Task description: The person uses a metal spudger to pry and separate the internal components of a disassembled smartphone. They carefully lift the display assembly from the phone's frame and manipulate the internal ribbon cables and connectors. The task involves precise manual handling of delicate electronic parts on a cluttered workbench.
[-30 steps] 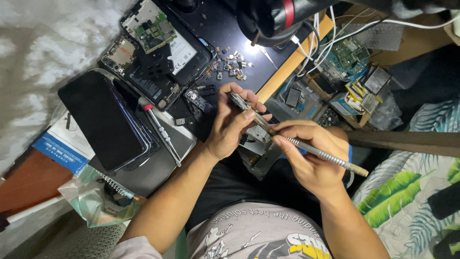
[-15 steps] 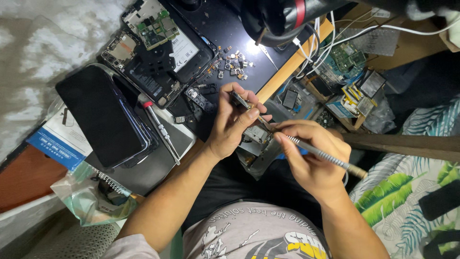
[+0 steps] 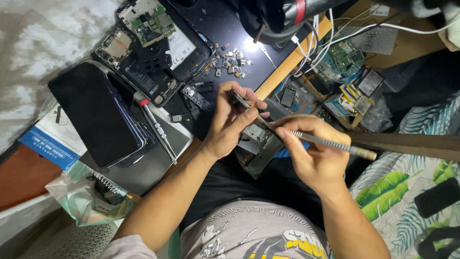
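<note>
While left hand (image 3: 230,124) fingers pinch a small part (image 3: 238,99), right hand (image 3: 311,153) grips a metal tool (image 3: 330,144).

L hand (image 3: 230,122) pinches a small dark part (image 3: 238,99) at its fingertips; R hand (image 3: 311,153) grips a thin metal tool (image 3: 330,144), tip by the part. Black phone (image 3: 93,112) and screwdriver (image 3: 155,125) lie left, opened phone (image 3: 158,48) above.

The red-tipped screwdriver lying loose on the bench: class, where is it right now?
In the head view, the red-tipped screwdriver lies left of the left hand, between the dark phone and the opened phone.
</note>
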